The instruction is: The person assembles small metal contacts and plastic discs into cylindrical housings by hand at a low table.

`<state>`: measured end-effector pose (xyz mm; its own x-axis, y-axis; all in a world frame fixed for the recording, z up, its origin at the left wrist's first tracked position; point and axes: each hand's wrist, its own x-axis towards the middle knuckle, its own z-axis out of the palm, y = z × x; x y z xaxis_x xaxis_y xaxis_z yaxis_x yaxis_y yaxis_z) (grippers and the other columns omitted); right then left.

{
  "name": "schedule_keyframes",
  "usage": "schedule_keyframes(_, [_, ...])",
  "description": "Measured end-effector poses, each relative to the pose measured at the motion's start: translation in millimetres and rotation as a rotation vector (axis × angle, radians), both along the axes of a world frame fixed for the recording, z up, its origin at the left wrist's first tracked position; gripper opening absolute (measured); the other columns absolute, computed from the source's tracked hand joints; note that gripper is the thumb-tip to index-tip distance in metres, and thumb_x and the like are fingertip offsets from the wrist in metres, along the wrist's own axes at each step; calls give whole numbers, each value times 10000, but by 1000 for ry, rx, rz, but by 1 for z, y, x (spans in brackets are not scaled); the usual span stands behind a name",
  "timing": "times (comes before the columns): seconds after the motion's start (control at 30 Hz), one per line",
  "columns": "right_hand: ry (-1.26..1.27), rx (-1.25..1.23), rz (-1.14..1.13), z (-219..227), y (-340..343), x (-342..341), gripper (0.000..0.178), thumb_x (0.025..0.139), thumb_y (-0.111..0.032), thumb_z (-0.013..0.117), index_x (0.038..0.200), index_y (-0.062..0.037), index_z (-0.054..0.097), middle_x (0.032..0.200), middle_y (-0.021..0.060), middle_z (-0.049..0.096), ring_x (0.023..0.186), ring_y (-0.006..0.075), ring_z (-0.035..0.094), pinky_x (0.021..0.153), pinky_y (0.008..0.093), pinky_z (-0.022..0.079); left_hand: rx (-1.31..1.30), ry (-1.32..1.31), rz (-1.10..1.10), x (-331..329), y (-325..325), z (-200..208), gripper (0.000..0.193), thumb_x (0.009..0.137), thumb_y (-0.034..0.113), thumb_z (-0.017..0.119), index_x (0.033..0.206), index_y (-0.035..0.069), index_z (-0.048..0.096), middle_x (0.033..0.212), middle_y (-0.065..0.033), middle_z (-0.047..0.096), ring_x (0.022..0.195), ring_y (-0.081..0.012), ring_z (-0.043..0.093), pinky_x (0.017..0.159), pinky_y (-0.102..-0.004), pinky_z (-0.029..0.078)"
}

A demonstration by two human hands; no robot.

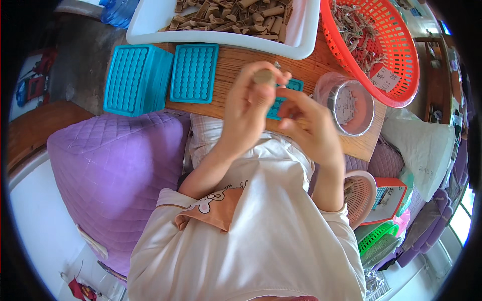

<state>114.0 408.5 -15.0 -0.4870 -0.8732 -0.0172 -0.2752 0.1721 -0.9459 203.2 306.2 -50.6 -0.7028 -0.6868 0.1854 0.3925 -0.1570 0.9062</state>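
Observation:
My left hand (249, 103) is wrapped round a short brown tube-like piece (263, 77), its round end facing up between thumb and fingers. A small pale bit (277, 64) sticks out by those fingertips; its kind is too small to tell. Close on the right, my right hand (312, 120) has bent fingers with the thumb apart, the index finger reaching to the left hand's fingertips. I see nothing between its fingers. Beneath both hands lies a teal tray (296, 85) with rows of round cells, partly hidden.
On the wooden table (233, 62) are another teal tray (195, 73), a stack of teal trays (128, 80) and a lined tub (371, 108) with pale shreds. Behind stand a white bin (216, 37) of brown half-tube pieces and a red basket (409, 65) of dried strands.

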Motion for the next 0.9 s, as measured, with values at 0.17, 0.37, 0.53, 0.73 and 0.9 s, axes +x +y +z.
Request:
schedule_keyframes(0.17, [271, 331, -281, 7, 47, -62, 239, 702, -47, 587, 933, 0, 554, 733, 115, 594, 626, 166, 578, 552, 278, 443, 199, -128, -11, 12, -19, 11, 425, 842, 437, 415, 1022, 52, 421, 838, -71, 523, 670, -115, 540, 483, -196, 432])
schedule_keyframes(0.37, [634, 676, -64, -28, 61, -98, 169, 709, -42, 526, 856, 30, 568, 764, 223, 572, 716, 332, 577, 634, 374, 453, 188, -158, -124, 13, -17, 0, 446, 852, 467, 363, 1044, 68, 413, 806, -28, 488, 592, -53, 381, 483, -165, 302])
schedule_keyframes(0.53, [694, 802, -78, -65, 53, -112, 160, 704, -47, 520, 833, 21, 586, 780, 233, 566, 748, 362, 557, 677, 412, 435, 257, -136, -180, 10, -7, 3, 406, 891, 392, 312, 1087, 47, 402, 851, -59, 477, 624, -45, 386, 522, -185, 332])
schedule_keyframes(0.73, [757, 667, -93, -51, 61, -108, 166, 714, -43, 509, 865, 16, 546, 793, 225, 562, 719, 360, 555, 655, 412, 428, 394, -123, -221, 12, -10, 6, 339, 887, 296, 339, 1119, 58, 409, 913, -69, 476, 669, -61, 410, 567, -198, 353])
schedule_keyframes(0.9, [622, 434, -203, -16, 66, -93, 110, 751, -32, 456, 844, -1, 506, 778, 202, 556, 636, 356, 553, 578, 410, 438, 666, -10, -304, 13, -11, 7, 284, 865, 197, 404, 1117, 66, 417, 1017, -90, 487, 857, -135, 504, 619, -228, 462])
